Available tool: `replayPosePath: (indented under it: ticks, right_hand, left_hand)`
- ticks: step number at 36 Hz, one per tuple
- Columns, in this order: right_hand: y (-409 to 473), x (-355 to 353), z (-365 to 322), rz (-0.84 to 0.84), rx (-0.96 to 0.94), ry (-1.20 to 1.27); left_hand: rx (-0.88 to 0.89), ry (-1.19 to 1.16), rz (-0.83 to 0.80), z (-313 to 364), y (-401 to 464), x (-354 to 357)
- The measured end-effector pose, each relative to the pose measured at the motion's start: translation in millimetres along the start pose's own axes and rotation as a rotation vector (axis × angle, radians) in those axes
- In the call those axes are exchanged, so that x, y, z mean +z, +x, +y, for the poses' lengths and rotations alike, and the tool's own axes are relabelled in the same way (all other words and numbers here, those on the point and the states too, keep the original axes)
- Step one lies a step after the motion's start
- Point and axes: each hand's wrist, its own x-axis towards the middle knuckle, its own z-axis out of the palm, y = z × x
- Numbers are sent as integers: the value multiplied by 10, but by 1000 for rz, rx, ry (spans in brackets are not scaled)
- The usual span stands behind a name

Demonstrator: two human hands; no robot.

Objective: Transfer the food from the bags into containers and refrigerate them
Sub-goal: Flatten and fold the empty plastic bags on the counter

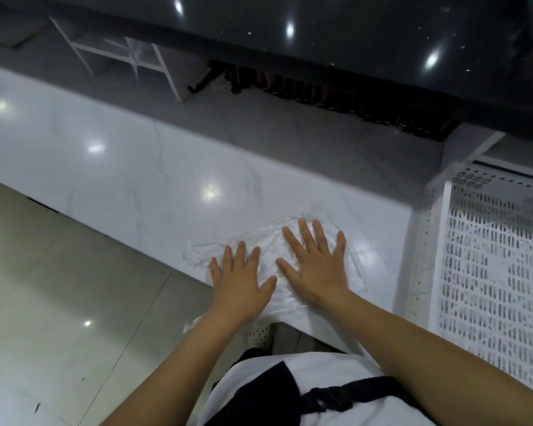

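Observation:
A clear, empty plastic bag lies flat and crumpled on the white marble counter, close to its near edge. My left hand rests palm down on the bag's left part, fingers spread. My right hand presses flat on its right part, fingers also spread. Neither hand grips anything. No food and no container can be seen.
A white perforated metal rack stands at the counter's right end. Behind the counter a dark glossy surface hangs over a row of dark bottles. Beige floor tiles lie to the left. A white shelf frame stands at the back left.

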Motion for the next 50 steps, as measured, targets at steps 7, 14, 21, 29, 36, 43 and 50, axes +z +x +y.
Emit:
replayPosePath:
  ticks: [7, 14, 21, 29, 36, 43, 50]
  right_hand:
    - [-9, -355, 107, 83, -38, -16]
    - [-603, -384, -55, -24, -37, 130]
    - [-781, -71, -84, -187, -79, 43]
    - [-565, 26, -51, -92, -53, 27]
    - [-478, 24, -51, -11, -77, 150]
    - [-558, -77, -11, 161, -55, 407]
    - [-944, -274, -60, 687, 69, 434]
  left_hand:
    - [183, -223, 187, 51, 489, -670]
    - [175, -43, -49, 60, 971, -732]
    - [144, -15, -188, 105, 1136, -818]
    - [298, -133, -249, 271, 1124, -1227]
    - [446, -86, -102, 461, 550, -996]
    - [473, 6, -31, 367, 228, -530]
    - [448, 45, -103, 397, 69, -293]
